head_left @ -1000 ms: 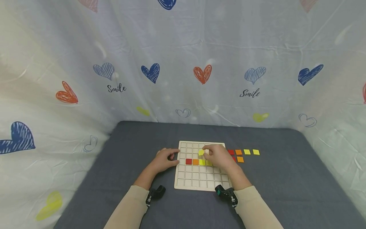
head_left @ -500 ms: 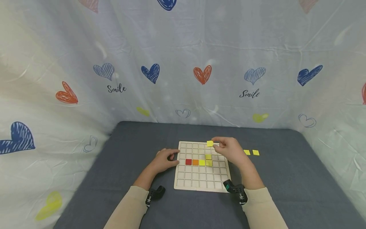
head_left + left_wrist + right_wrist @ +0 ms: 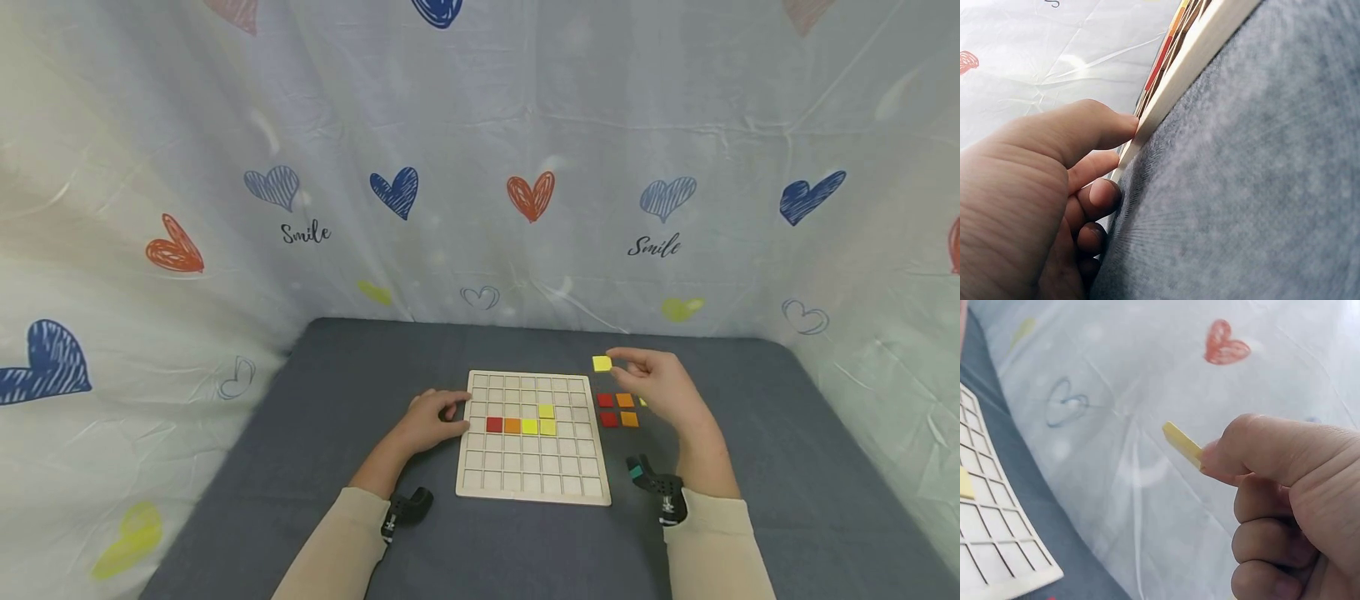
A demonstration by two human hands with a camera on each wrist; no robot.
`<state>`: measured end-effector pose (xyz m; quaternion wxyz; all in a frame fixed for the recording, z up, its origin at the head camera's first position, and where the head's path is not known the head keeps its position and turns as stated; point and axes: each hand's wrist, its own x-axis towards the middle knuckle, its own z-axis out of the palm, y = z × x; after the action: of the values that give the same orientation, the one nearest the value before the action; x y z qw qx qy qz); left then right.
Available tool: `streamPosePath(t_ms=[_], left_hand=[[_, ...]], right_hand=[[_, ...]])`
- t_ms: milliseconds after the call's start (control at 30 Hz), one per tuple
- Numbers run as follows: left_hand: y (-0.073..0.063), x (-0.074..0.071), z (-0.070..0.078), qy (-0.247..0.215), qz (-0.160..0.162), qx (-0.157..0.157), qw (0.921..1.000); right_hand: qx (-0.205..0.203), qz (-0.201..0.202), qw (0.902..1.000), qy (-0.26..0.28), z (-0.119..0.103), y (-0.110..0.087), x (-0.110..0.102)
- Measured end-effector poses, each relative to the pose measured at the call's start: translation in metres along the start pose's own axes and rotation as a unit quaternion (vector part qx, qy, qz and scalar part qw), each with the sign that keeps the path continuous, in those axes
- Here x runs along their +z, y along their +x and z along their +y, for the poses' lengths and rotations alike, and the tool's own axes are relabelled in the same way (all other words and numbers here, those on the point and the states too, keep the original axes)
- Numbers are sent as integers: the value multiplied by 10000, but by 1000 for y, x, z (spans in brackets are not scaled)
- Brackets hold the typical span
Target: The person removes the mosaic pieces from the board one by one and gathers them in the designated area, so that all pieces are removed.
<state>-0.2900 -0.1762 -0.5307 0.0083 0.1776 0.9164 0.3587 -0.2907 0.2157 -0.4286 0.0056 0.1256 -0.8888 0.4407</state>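
Observation:
My right hand (image 3: 660,382) pinches a yellow square tile (image 3: 602,364) between thumb and index finger, in the air beyond the board's far right corner. In the right wrist view the tile (image 3: 1182,444) shows edge-on, with the other fingers curled below. The pale wooden grid board (image 3: 513,462) lies flat on the table. My left hand (image 3: 429,421) rests beside its left edge, thumb and index fingertips touching that edge at separate spots. On the board, a red tile (image 3: 494,425), an orange tile (image 3: 512,426) and two yellow tiles form a row. Another yellow tile (image 3: 546,411) sits behind the last one.
Right of the board lie two red tiles (image 3: 605,400) and two orange tiles (image 3: 629,419). A yellow tile (image 3: 643,402) there is mostly hidden by my right hand. The dark grey tablecloth (image 3: 375,358) reaches a white curtain (image 3: 465,250) printed with hearts behind and at the sides.
My right hand has moved right and away from over the board, carrying the yellow tile past its far right corner. The loose tiles are uncovered again. My left hand stays at the board's edge.

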Motion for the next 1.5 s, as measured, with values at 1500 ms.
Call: streamPosePath(t_ms=[1500], left_hand=[[1, 2, -3, 3, -6, -33, 10000]], right_hand=[[1606, -781, 9811, -743, 112, -18, -28]])
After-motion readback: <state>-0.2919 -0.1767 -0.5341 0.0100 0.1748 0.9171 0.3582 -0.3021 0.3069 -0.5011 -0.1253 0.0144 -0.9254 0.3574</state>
